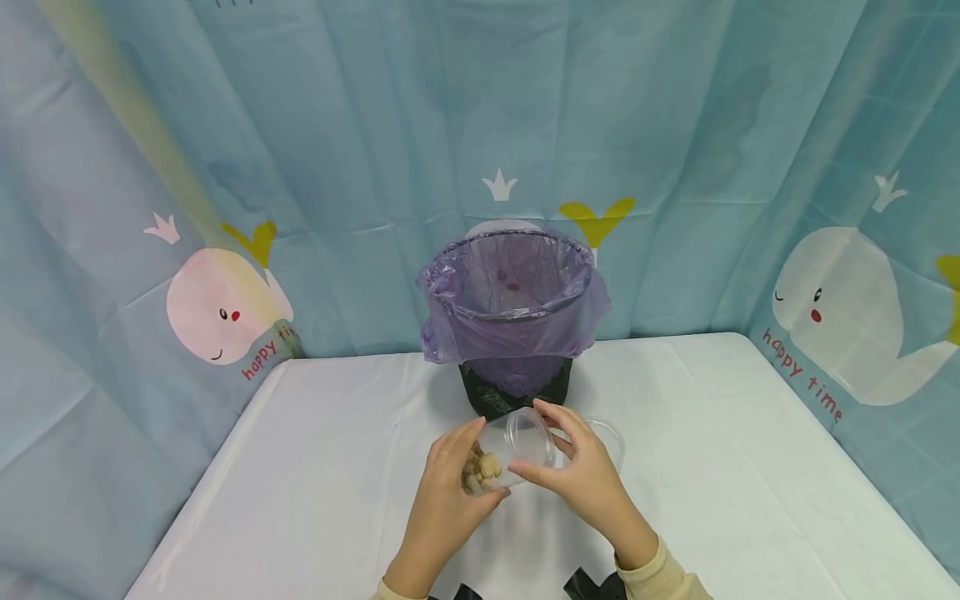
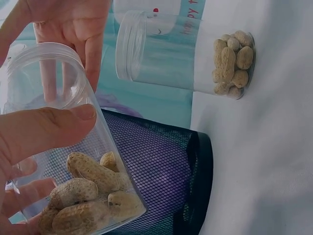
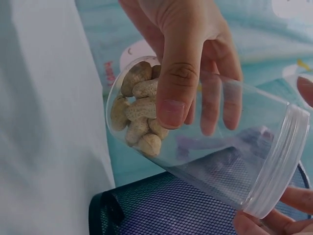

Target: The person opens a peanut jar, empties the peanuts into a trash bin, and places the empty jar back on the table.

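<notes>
Cream sleeves (image 1: 663, 575) and black straps (image 1: 597, 587) come nearest to me, at the two wrists. Ahead of them the left hand (image 1: 447, 493) has its thumb and fingers wrapped round the lower part of a clear jar (image 1: 497, 435), grasping it above the white-covered bench (image 1: 292, 492). Opposite, the right hand (image 1: 581, 468) clasps the ribbed rim between thumb and fingers; whether a lid sits there I can't tell. That jar is tilted, rim towards the right hand, with peanuts (image 2: 80, 218) heaped at the bottom. Just beyond stands a black mesh bin (image 1: 480, 387), a purple liner (image 1: 517, 337) folded over its top. Behind the right hand another jar (image 2: 168, 54) rests upright on the bench, also holding peanuts. Blue whale-print curtains (image 1: 337, 125) hang around.
</notes>
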### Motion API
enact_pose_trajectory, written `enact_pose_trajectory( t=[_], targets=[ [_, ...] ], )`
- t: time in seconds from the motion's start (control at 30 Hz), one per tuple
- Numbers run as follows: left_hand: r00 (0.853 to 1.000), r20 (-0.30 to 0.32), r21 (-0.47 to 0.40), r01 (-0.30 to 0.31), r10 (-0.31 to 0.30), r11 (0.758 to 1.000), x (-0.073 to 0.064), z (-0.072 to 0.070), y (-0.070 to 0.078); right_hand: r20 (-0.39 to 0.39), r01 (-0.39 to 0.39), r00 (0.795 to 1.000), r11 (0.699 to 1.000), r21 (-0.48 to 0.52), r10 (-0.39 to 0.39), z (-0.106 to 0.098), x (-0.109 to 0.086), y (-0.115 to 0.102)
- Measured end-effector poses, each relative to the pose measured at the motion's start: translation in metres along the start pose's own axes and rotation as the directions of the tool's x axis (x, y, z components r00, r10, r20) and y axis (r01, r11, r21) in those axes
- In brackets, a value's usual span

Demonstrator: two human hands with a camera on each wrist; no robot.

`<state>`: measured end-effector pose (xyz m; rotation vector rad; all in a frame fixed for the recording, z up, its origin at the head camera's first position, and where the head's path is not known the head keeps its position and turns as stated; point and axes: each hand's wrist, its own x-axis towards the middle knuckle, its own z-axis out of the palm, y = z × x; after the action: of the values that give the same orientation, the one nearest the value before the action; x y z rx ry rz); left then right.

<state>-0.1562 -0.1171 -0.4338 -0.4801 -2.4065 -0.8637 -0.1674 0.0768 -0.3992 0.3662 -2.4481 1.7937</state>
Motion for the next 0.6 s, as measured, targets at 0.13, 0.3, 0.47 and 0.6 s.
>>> enact_pose_trajectory(
  t=[0.13,0.3,0.47,0.6],
  targets=[
    [1.0,-0.003,-0.002,-0.001,0.001,1.0,-0.0001,0.0001,-0.0001,-0.033,-0.048,0.998,0.999,0.015,0.049,0.001,-0.0002,-0.0016],
    [0.999,-0.027,0.009,-0.023,0.023,1.0,0.0001,0.0004,-0.0005,-0.033,-0.065,0.997,0.998,0.025,0.065,0.002,-0.0013,-0.0018],
    [0.999,-0.025,0.006,-0.023,0.023,1.0,-0.0001,-0.0003,-0.0002,-0.011,-0.026,1.0,0.999,0.025,0.026,0.0018,-0.0019,-0.0005],
    [1.0,-0.014,0.002,-0.017,0.017,1.0,0.0002,-0.0016,-0.0002,0.019,0.014,1.0,0.999,0.044,-0.015,0.0009,-0.0016,0.0]
  ],
)
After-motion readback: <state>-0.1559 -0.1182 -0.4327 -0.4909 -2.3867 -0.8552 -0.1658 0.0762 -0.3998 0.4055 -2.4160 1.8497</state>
